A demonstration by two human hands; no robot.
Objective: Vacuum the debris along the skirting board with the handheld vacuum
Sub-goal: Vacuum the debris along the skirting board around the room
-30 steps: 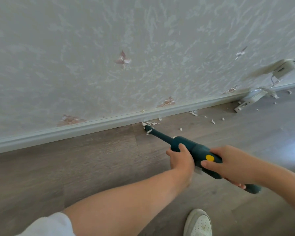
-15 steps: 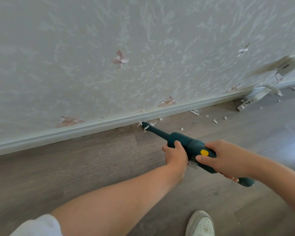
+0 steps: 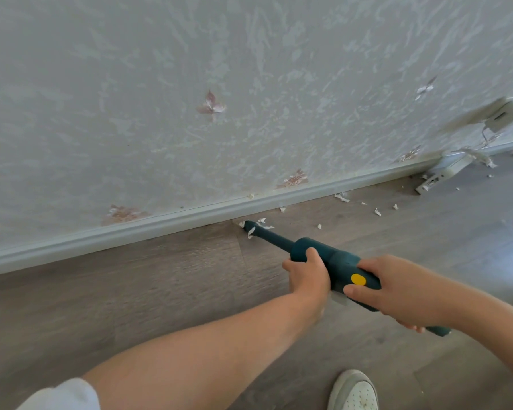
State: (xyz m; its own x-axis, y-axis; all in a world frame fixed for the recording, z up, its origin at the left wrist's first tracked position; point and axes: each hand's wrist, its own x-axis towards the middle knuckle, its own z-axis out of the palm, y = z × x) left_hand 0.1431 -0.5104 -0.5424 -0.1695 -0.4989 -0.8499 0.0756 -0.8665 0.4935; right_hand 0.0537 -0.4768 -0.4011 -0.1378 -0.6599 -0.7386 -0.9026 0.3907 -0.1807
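I hold a dark teal handheld vacuum (image 3: 338,261) with a yellow button in both hands. My left hand (image 3: 307,272) grips the front of its body; my right hand (image 3: 397,288) grips the handle at the rear. The narrow nozzle tip (image 3: 248,224) sits on the floor just below the white skirting board (image 3: 160,224), among small white paper scraps (image 3: 261,224). More white scraps (image 3: 342,197) lie scattered along the board to the right.
Patterned wallpaper (image 3: 249,99) covers the wall above the board. A white plastic piece (image 3: 436,179) lies on the grey wood floor (image 3: 131,291) at right, below a loose white wall box (image 3: 504,113) with wires. My white shoe (image 3: 353,392) is at the bottom.
The nozzle tip has edged slightly left and closer to the skirting board, and my hands moved with it. The scraps at the tip have shifted a little.
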